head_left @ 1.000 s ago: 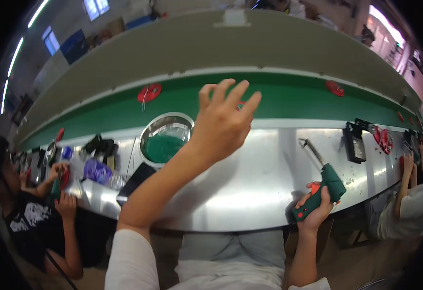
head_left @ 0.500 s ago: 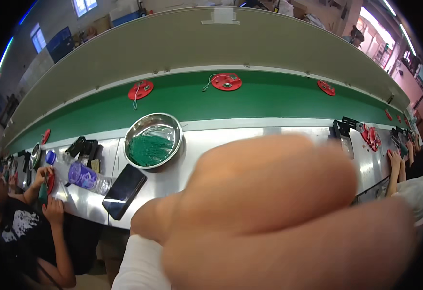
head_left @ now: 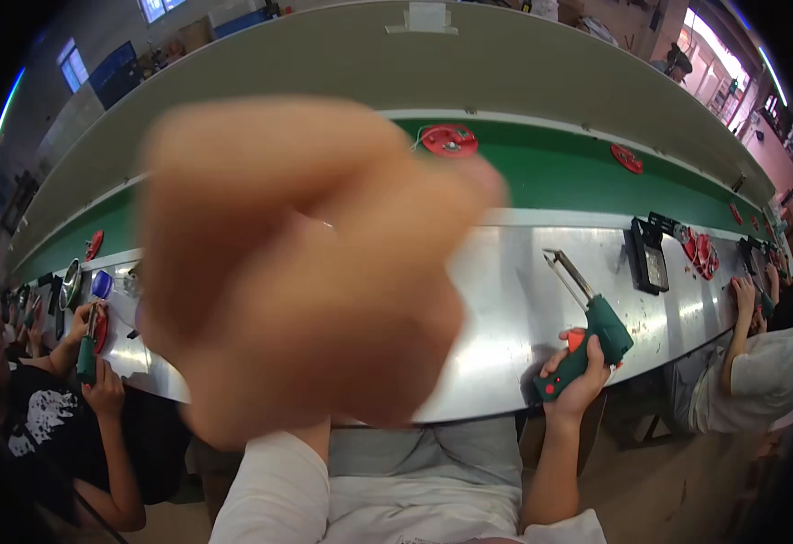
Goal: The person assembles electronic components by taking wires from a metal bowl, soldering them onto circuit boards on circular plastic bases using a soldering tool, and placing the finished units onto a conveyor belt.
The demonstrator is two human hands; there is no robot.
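My left hand looms very close in front, blurred and curled into a fist. Whatever its fingers may hold cannot be made out. At the right, my right hand grips a green soldering gun by its handle, a finger near the orange trigger. The gun's thin metal tip points up and left above the metal bench. Red round parts lie on the green ledge behind, one in the middle and one farther right. The steel bowl and the phone are hidden behind my left hand.
A black stand with a tray sits right of the soldering gun, beside a pile of red parts. On the left a co-worker's hand is near another green tool. A bottle's blue cap shows there. A tall panel borders the ledge.
My left hand has moved left and up, uncovering the middle and right of the bench and covering the bowl and phone. My right hand with the soldering gun now shows.
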